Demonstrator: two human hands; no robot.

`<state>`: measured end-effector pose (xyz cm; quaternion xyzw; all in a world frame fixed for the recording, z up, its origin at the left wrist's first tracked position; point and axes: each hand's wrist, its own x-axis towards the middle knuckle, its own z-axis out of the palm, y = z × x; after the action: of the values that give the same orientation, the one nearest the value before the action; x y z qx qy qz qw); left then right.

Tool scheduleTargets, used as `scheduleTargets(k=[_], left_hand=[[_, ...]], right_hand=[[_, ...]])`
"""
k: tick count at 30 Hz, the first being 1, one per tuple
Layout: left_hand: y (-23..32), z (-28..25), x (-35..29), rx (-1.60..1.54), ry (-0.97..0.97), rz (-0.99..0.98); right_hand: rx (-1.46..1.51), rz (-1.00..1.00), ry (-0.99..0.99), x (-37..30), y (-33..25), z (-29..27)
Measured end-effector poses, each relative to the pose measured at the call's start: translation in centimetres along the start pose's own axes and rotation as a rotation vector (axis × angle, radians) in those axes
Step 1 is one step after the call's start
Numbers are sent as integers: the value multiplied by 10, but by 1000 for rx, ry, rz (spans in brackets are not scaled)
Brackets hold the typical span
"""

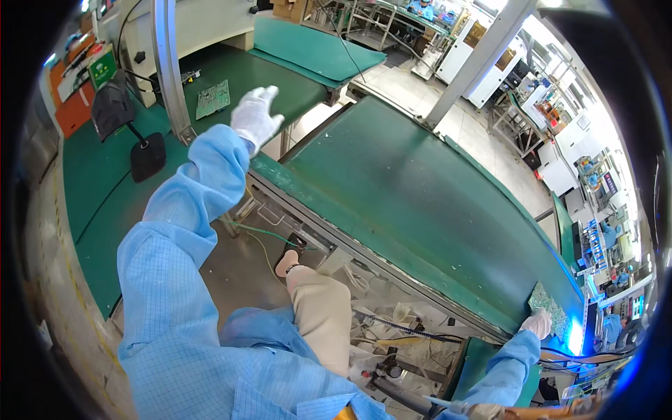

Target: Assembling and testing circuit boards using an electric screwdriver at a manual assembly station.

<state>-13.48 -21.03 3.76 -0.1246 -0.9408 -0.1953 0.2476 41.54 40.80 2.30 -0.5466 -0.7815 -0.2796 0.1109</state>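
Observation:
My left hand [257,117], in a white glove, reaches out over the edge of the dark green belt at the upper left. Its fingers are spread and hold nothing. Just left of it, a green circuit board [213,99] lies on that surface, apart from the fingers. Far to the right, my right hand [537,325], also gloved, grips the near edge of another circuit board [548,305] at the right end of the long green conveyor belt [413,203]. The fingertips there are small and partly hidden by the board.
A metal post [168,70] rises left of the first board. Near it stands a black device on a round-cornered base [148,157]. A blue light [575,336] glows beside the right-hand board. Cables and a metal frame [336,259] lie below the belt, near my foot. Other people work far off.

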Motion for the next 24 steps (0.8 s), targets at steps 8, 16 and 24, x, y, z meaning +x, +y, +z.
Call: scheduleTargets(k=[8, 16, 24], left_hand=[[114, -2, -61, -49, -224, 380], [215, -21, -121, -458, -318, 695], [281, -54, -168, -353, -237, 958]], right_hand=[[98, -63, 41, 3, 21, 21], [313, -517, 374, -20, -62, -87], [532, -872, 295, -117, -168, -211]])
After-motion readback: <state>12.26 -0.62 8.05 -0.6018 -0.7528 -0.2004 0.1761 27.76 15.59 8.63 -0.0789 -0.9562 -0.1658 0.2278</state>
